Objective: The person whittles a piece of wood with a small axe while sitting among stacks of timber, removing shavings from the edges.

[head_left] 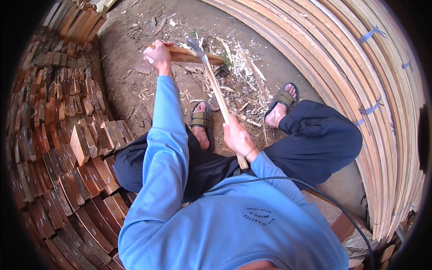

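My left hand (pixel 157 56) is closed around the left end of a short brown wooden board (pixel 183 55), held out over the ground. In my right hand (pixel 238 136) is the pale wooden handle of an axe (pixel 217 90), gripped towards its lower end. The handle slants up and to the left, and its narrow grey metal head, seen edge-on, is over the board's right part. From this angle I cannot tell whether the head touches the board. The handle's lower end lies near my lap.
Wood shavings and splinters (pixel 245 83) litter the dirt ground between and beyond my sandalled feet. Stacked wooden blocks (pixel 58 148) rise on my left. Long planks (pixel 351 81), bound with bluish straps, curve along my right. A black cable (pixel 324 193) crosses my waist.
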`<move>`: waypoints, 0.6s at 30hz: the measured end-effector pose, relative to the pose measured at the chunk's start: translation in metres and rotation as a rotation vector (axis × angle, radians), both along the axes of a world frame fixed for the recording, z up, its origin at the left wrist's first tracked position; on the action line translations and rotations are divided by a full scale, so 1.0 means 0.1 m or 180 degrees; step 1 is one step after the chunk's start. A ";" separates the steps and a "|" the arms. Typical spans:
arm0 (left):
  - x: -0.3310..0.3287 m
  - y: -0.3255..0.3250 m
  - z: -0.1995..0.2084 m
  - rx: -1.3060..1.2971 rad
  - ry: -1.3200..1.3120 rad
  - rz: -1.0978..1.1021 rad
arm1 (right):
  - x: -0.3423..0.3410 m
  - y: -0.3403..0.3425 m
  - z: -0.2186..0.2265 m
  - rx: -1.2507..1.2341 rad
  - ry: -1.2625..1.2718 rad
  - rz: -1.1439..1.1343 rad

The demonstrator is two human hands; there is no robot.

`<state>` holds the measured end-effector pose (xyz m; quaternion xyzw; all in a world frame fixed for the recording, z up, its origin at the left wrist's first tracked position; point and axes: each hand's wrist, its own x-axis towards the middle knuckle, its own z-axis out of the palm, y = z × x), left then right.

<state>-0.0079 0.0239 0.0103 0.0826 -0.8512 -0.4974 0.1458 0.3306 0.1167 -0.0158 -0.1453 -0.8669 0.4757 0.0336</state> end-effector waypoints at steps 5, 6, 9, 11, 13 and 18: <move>-0.14 -0.20 0.01 0.0061 0.0033 0.0043 | 0.51 0.10 0.37 -0.0130 -0.0253 0.0272; -0.09 -0.19 0.00 0.0106 -0.0007 0.0017 | 0.51 0.13 0.41 -0.0460 -0.0524 0.0220; -0.04 -0.08 -0.04 0.0054 -0.0015 0.0002 | 0.24 0.21 0.64 -0.1805 -0.1601 -0.0008; -0.02 -0.02 0.05 -0.0187 0.0011 0.0010 | -0.01 0.11 0.50 -0.1558 -0.1549 -0.0151; -0.15 -0.12 -0.09 -0.0022 -0.0073 0.0089 | 0.09 0.10 0.57 -0.1758 -0.1364 -0.0092; -0.24 -0.46 -0.31 0.0315 -0.0016 0.0070 | 0.57 0.53 1.04 -0.2131 -0.2120 -0.0464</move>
